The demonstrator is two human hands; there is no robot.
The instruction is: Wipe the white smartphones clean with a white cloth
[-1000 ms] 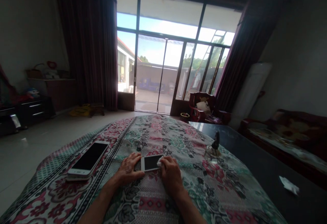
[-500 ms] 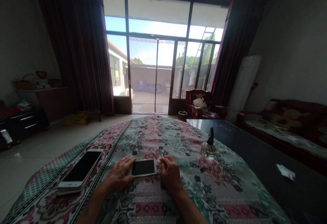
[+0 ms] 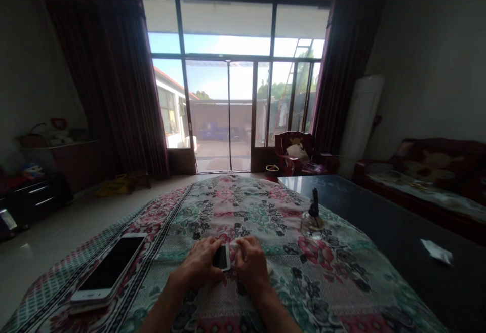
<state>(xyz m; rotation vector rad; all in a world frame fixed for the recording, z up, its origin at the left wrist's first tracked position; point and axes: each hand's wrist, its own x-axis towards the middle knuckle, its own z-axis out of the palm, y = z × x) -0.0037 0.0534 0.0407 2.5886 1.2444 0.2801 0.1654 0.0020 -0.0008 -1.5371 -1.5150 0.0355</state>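
A small white-framed smartphone (image 3: 222, 258) lies on the patterned cloth, its dark screen up. My left hand (image 3: 201, 262) is closed on it from the left, fingers along the far edge and thumb at the near one, covering most of it. Just off its right end, my right hand (image 3: 252, 262) is closed round a crumpled white cloth (image 3: 236, 245), possibly tissue; a little of it shows at the fingertips and beside the palm. A larger white smartphone (image 3: 110, 267) rests farther left, on top of another flat thing. To the right stands a clear bottle (image 3: 312, 224) with a black pump top.
The floral cloth (image 3: 258, 216) covers the surface under my hands. A dark glossy table (image 3: 383, 232) adjoins it on the right, with a crumpled white tissue (image 3: 437, 252) on it. Beyond are a wooden armchair (image 3: 294, 153) and glass doors (image 3: 212, 120).
My left hand has slid right along the small phone and now covers more of it. White cloth shows beside my right palm. The whole view has shifted slightly.
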